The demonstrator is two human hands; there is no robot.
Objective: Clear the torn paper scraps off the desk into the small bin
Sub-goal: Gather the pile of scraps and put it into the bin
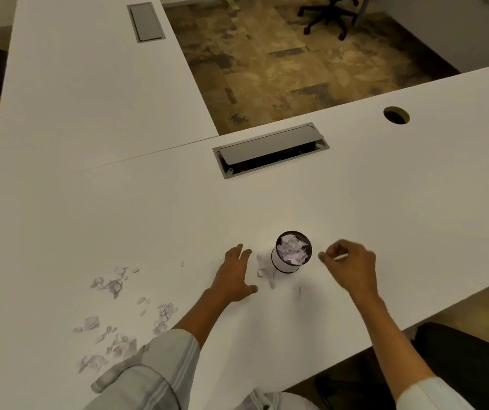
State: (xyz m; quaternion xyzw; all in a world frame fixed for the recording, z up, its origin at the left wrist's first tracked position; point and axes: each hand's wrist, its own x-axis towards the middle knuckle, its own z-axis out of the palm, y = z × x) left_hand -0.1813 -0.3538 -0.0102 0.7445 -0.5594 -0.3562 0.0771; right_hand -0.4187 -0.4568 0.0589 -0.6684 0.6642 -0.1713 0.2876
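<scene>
The right hand's fingers (330, 255) are curled together in a pinch on what seems a small white scrap, though blur makes this uncertain. This right hand (352, 266) is just beside the bin (292, 253), on its right. The left hand (236, 275) lies flat on the desk (385, 187), fingers spread and gripping nothing, near a few scraps (264, 267) that touch the bin's left side.

To do this step well, I think the pinch should come fully above the rim before opening, because the bin is narrow and light. The left hand could steady it.

The bin stands upright and is already almost full of torn paper. More scraps lie scattered well to the left (113, 318).
</scene>
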